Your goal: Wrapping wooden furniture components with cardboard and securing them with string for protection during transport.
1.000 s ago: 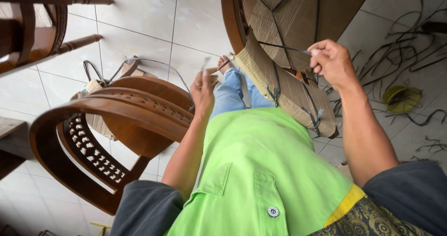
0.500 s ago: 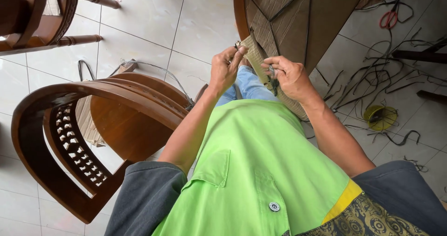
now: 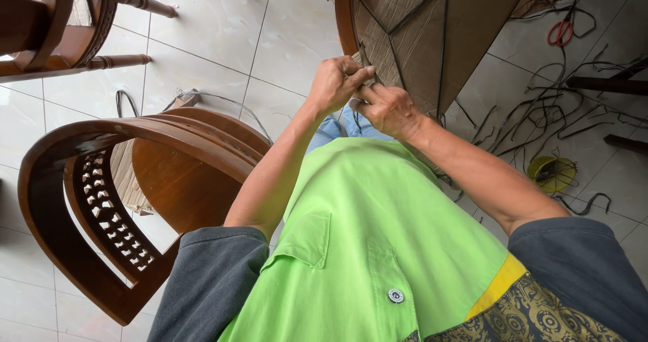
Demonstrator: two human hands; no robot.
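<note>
**A:** Right, both hands meet at the near edge of the woven seat panel (image 3: 432, 24), just past the knees. The left hand (image 3: 335, 82) has its grip pinched shut on something thin at the wooden rim (image 3: 342, 18), thumb against fingers.

**B:** And the right hand (image 3: 389, 110)?

**A:** Clenched too, knuckles up, touching the left. Whether it holds the same strand (image 3: 362, 53) I can't tell; the fingers hide it.

**B:** How far along does the weaving look?

**A:** My judgement: well on. The tan weave covers nearly all the panel that shows, with dark rods (image 3: 445, 38) crossing it. What seems left is the bit at the rim where the hands pinch.

**B:** Which way does the panel lie?

**A:** It leans up and away from the person, its long axis running from the hands toward the top right of the view. The curved rim runs up along its left side.

**B:** And round about?

**A:** A carved wooden chair (image 3: 121, 200) lies tipped on the tiled floor (image 3: 223, 24) to the left, another chair frame (image 3: 61, 31) beyond it. On the right, dark loose strands (image 3: 540, 122) sprawl over the tiles, red-handled scissors (image 3: 560, 33) farther off, and a yellow-green coil (image 3: 551, 173) near the right forearm.
</note>
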